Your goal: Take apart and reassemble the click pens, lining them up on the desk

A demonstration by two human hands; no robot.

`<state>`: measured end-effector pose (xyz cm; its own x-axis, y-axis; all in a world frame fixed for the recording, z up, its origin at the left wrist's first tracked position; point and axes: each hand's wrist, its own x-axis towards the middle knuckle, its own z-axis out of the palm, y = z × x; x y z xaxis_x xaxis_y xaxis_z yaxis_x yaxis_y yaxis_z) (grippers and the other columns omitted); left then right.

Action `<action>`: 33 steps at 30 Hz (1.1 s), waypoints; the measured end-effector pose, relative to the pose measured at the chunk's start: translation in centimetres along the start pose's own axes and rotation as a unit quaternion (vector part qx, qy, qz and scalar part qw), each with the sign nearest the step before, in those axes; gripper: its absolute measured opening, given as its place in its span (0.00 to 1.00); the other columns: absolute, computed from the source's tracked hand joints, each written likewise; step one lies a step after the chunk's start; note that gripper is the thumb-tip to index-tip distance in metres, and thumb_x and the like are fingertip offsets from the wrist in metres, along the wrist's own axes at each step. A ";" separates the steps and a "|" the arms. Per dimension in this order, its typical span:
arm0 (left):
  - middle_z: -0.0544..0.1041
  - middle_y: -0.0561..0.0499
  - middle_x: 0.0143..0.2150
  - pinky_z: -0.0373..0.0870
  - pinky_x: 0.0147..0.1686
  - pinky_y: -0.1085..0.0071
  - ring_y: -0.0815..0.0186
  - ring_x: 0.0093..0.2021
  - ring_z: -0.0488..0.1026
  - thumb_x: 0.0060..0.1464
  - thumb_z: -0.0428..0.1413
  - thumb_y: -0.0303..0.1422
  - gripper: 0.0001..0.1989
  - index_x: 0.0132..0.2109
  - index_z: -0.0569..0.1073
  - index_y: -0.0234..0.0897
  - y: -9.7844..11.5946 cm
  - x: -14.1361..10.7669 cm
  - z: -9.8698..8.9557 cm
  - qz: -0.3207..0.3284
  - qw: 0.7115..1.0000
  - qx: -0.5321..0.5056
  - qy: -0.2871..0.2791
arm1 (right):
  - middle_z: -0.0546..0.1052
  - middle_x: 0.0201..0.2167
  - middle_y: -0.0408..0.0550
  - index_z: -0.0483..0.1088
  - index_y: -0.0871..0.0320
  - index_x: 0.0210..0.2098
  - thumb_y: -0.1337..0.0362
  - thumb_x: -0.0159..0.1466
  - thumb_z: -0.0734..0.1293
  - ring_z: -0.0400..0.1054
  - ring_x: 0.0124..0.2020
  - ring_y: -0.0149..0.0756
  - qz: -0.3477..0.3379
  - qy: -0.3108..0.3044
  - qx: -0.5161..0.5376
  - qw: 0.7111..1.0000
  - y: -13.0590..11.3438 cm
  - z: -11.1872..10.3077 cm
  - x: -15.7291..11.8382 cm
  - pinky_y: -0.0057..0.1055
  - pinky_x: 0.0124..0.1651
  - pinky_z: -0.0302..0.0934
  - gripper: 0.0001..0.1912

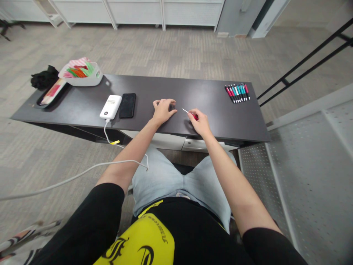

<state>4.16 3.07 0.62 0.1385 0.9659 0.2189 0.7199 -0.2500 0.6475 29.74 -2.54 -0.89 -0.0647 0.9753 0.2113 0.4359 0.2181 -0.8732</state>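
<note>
My left hand (pixel 163 111) rests on the dark tabletop with its fingers bent and spread. Its thumb stands apart from the forefinger, and the small dark patch between them could be shadow or a small black part; I cannot tell which. Just to the right, my right hand (pixel 200 122) is closed around a slim red-handled tool (pixel 195 117) with a thin silvery shaft. The shaft points left, toward my left hand, without touching it. My fingers cover part of the red handle, so its exact kind is unclear.
On the dark table (pixel 154 86), several pens (pixel 236 92) lie in a row at the right. Left of my hands are a black phone (pixel 127 105) and a white power bank (pixel 110 107) with a cable. A white basket (pixel 93 79), a black tray (pixel 49 103) and black cloth (pixel 44 78) occupy the far left.
</note>
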 end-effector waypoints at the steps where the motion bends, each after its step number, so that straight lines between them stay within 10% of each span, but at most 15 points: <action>1: 0.95 0.41 0.68 0.58 0.82 0.34 0.33 0.77 0.81 0.62 0.81 0.25 0.24 0.60 0.86 0.49 -0.1 -0.2 -0.1 0.007 1.000 -0.010 0.009 | 0.86 0.37 0.48 0.82 0.39 0.41 0.33 0.76 0.71 0.80 0.41 0.57 0.002 -0.001 -0.002 1.000 0.0 0.0 0.0 0.57 0.57 0.78 0.20; 18: 0.97 0.52 0.52 0.85 0.72 0.47 0.52 0.58 0.91 0.78 0.71 0.22 0.12 0.47 0.90 0.47 4.4 -5.9 4.5 -0.035 0.964 -0.250 0.084 | 0.90 0.45 0.52 0.83 0.39 0.43 0.32 0.76 0.72 0.82 0.48 0.59 -0.034 -0.055 0.039 0.997 -0.9 -0.1 -0.6 0.60 0.66 0.79 0.21; 26: 0.96 0.44 0.57 0.86 0.67 0.49 0.49 0.58 0.92 0.86 0.64 0.40 0.08 0.58 0.87 0.47 1.9 -3.6 0.1 -0.002 0.945 -0.233 0.228 | 0.83 0.36 0.49 0.76 0.40 0.47 0.25 0.76 0.63 0.78 0.43 0.54 0.018 0.009 0.038 0.999 -0.3 0.1 0.2 0.53 0.59 0.77 0.29; 33: 0.96 0.45 0.66 0.60 0.86 0.32 0.40 0.73 0.88 0.82 0.66 0.37 0.09 0.51 0.92 0.53 1.3 -4.5 -0.2 0.123 0.992 -0.020 0.031 | 0.84 0.38 0.50 0.74 0.40 0.47 0.26 0.76 0.63 0.81 0.45 0.58 0.019 0.023 0.043 0.999 -0.4 -0.1 0.2 0.56 0.60 0.77 0.27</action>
<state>4.34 -1.65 0.63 0.2625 0.8700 0.4174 0.6423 -0.4803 0.5972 29.60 -2.40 -0.46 -0.0074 0.9806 0.1958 0.3585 0.1854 -0.9149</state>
